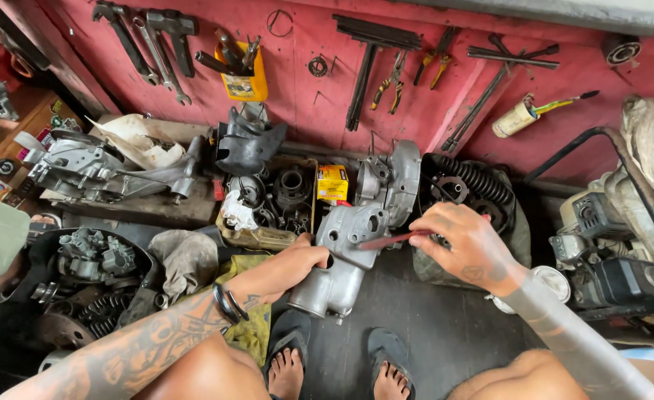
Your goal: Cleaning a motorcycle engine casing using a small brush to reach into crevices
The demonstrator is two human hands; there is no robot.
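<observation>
My left hand (291,264) grips a silver-grey cast metal engine casing (338,259) that stands tilted on the dark floor between my knees. My right hand (466,244) holds a thin reddish tool (386,239), its tip resting against the casing's upper face. My feet in dark sandals (386,355) sit just below the casing. A second grey casing half (393,181) leans behind it.
A tray of dark engine parts (271,204) and a small yellow box (332,182) lie behind. Black coil springs (475,181) sit at right, a small engine (608,252) beyond. Wrenches (149,44) and pliers (393,78) hang on the red wall. Parts bins fill the left.
</observation>
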